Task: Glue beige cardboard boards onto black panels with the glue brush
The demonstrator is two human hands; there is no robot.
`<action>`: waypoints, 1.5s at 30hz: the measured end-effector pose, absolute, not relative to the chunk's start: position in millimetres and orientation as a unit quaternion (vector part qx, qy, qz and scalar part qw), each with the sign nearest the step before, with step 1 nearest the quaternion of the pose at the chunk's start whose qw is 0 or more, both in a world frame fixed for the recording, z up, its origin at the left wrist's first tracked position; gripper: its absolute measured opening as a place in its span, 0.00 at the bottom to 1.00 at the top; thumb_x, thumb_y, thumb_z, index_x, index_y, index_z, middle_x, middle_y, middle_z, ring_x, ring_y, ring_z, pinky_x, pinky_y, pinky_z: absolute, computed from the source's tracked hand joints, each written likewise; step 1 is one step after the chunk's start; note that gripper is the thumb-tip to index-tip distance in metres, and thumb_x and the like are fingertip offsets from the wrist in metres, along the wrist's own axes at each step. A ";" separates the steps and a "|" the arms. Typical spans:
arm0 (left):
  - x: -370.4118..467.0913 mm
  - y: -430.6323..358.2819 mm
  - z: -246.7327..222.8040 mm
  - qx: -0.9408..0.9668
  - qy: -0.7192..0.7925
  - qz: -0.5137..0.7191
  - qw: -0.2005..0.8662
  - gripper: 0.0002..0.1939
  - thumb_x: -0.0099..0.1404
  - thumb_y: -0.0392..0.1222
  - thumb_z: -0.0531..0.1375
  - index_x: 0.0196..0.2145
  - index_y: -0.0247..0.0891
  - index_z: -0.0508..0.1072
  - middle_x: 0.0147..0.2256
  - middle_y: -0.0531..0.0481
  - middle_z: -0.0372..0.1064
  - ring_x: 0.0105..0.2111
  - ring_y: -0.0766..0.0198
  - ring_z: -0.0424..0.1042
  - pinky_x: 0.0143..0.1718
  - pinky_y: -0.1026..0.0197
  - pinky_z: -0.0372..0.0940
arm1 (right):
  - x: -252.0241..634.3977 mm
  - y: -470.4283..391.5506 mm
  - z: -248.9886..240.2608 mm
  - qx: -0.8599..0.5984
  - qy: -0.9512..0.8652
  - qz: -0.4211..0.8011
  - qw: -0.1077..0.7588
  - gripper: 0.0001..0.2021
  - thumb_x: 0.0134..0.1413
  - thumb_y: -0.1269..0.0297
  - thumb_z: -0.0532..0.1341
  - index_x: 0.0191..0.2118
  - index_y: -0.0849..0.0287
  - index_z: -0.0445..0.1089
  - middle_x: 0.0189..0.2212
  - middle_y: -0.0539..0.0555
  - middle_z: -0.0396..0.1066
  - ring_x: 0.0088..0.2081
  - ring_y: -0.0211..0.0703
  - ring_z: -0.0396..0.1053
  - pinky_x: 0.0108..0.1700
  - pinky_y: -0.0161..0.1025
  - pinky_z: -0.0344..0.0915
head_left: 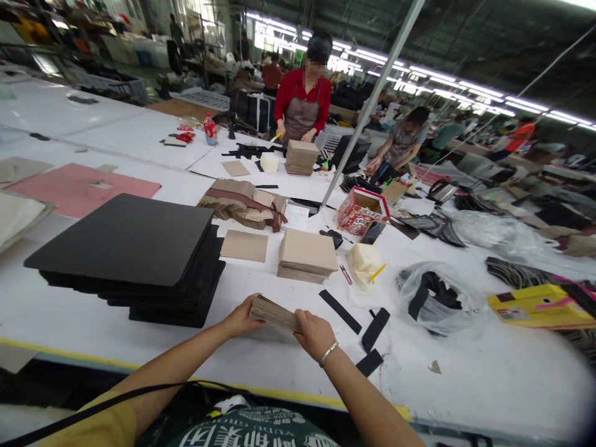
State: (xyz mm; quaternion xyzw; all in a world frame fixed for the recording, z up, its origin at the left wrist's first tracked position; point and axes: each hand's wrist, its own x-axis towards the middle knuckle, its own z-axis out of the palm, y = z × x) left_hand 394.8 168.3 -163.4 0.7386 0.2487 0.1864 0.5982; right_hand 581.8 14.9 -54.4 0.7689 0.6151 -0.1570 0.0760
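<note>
While L hand (239,318) holds one end of tan bundle (275,312), R hand (317,336) holds other. Blk stack (128,245) sits nr L hand.

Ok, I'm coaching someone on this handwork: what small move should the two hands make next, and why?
Probably tap the bundle of beige sheets lightly against the white table to square it. The left hand and right hand hold it at opposite ends, the table is close by, and the beige stack just beyond looks fairly even.
</note>
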 end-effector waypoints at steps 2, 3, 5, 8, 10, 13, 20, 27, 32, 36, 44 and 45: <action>392.7 161.1 -164.4 0.755 0.261 0.190 0.571 0.45 0.45 0.40 0.66 0.58 0.37 0.51 0.57 0.40 0.52 0.57 0.51 0.52 0.58 0.51 0.47 | 585.6 12.1 -54.9 0.756 0.636 -0.135 0.070 0.21 0.49 0.61 0.60 0.49 0.55 0.56 0.41 0.55 0.66 0.41 0.47 0.65 0.40 0.39 0.59; 392.6 157.9 -167.3 0.758 0.270 0.183 0.564 0.47 0.44 0.41 0.66 0.59 0.37 0.48 0.57 0.40 0.51 0.57 0.50 0.53 0.58 0.50 0.48 | 586.1 11.9 -57.5 0.753 0.641 -0.129 0.072 0.24 0.48 0.61 0.61 0.51 0.56 0.55 0.41 0.56 0.66 0.42 0.48 0.64 0.41 0.40 0.59; 395.0 153.0 -176.2 0.751 0.291 0.163 0.570 0.49 0.45 0.40 0.65 0.60 0.35 0.45 0.55 0.38 0.56 0.54 0.50 0.58 0.55 0.49 0.52 | 585.2 14.0 -65.9 0.756 0.638 -0.120 0.080 0.29 0.46 0.60 0.62 0.54 0.58 0.53 0.42 0.57 0.65 0.44 0.50 0.63 0.42 0.41 0.59; 402.6 149.5 -189.6 0.741 0.304 0.153 0.579 0.45 0.47 0.40 0.64 0.59 0.31 0.46 0.53 0.37 0.59 0.51 0.50 0.60 0.54 0.51 0.54 | 583.6 20.2 -78.3 0.766 0.629 -0.107 0.077 0.36 0.45 0.56 0.62 0.58 0.59 0.47 0.45 0.60 0.63 0.45 0.52 0.62 0.43 0.43 0.59; 407.4 148.4 -193.1 0.741 0.308 0.155 0.577 0.41 0.48 0.39 0.63 0.57 0.30 0.50 0.53 0.37 0.59 0.53 0.50 0.58 0.54 0.54 0.52 | 585.4 23.8 -81.8 0.764 0.630 -0.114 0.078 0.35 0.46 0.55 0.62 0.58 0.59 0.48 0.45 0.60 0.64 0.44 0.51 0.63 0.42 0.42 0.59; 411.0 148.1 -185.0 0.740 0.312 0.152 0.576 0.34 0.50 0.39 0.62 0.53 0.29 0.57 0.49 0.39 0.64 0.49 0.50 0.62 0.51 0.55 0.56 | 595.5 25.2 -77.6 0.761 0.624 -0.154 0.088 0.25 0.47 0.57 0.61 0.50 0.58 0.57 0.41 0.58 0.68 0.40 0.49 0.67 0.38 0.40 0.60; 402.8 157.8 -115.1 0.656 0.223 0.120 0.711 0.28 0.50 0.51 0.63 0.48 0.37 0.65 0.46 0.45 0.68 0.47 0.53 0.66 0.48 0.54 0.60 | 641.5 -10.3 -56.1 0.749 0.524 -0.368 -0.171 0.24 0.35 0.52 0.66 0.40 0.57 0.64 0.35 0.52 0.72 0.37 0.46 0.69 0.38 0.38 0.64; 421.5 122.6 -92.0 0.575 0.195 0.132 0.783 0.37 0.45 0.49 0.67 0.51 0.37 0.61 0.49 0.43 0.67 0.49 0.51 0.65 0.48 0.52 0.61 | 626.2 -40.6 -86.8 0.677 0.363 -0.422 -0.482 0.29 0.33 0.55 0.67 0.45 0.57 0.62 0.41 0.54 0.72 0.42 0.48 0.70 0.44 0.44 0.67; 430.5 122.0 -93.9 0.671 0.224 0.188 0.682 0.28 0.52 0.46 0.63 0.49 0.38 0.63 0.46 0.47 0.68 0.47 0.54 0.66 0.50 0.54 0.60 | 604.2 -32.1 -104.5 0.745 0.342 -0.342 -0.459 0.22 0.37 0.58 0.65 0.42 0.56 0.64 0.40 0.55 0.73 0.42 0.49 0.70 0.45 0.46 0.67; 428.0 126.7 -125.0 0.727 0.222 0.178 0.625 0.27 0.52 0.44 0.62 0.50 0.39 0.62 0.47 0.48 0.66 0.49 0.54 0.63 0.52 0.54 0.58 | 597.2 -30.3 -133.7 0.802 0.362 -0.309 -0.362 0.18 0.42 0.62 0.63 0.43 0.55 0.65 0.43 0.54 0.72 0.45 0.47 0.69 0.49 0.47 0.66; 439.5 128.1 -152.0 0.725 0.270 0.133 0.619 0.30 0.48 0.48 0.65 0.48 0.37 0.64 0.43 0.45 0.69 0.44 0.52 0.66 0.46 0.54 0.61 | 594.6 -38.8 -162.2 0.728 0.250 -0.422 -0.479 0.21 0.30 0.61 0.70 0.36 0.58 0.69 0.36 0.56 0.74 0.40 0.52 0.71 0.44 0.47 0.66; 442.9 132.3 -139.9 0.723 0.268 0.129 0.624 0.31 0.47 0.49 0.66 0.47 0.37 0.65 0.43 0.45 0.69 0.43 0.52 0.67 0.45 0.54 0.61 | 591.3 -40.7 -156.4 0.679 0.237 -0.461 -0.520 0.22 0.30 0.60 0.70 0.37 0.59 0.69 0.36 0.56 0.74 0.40 0.52 0.71 0.45 0.48 0.66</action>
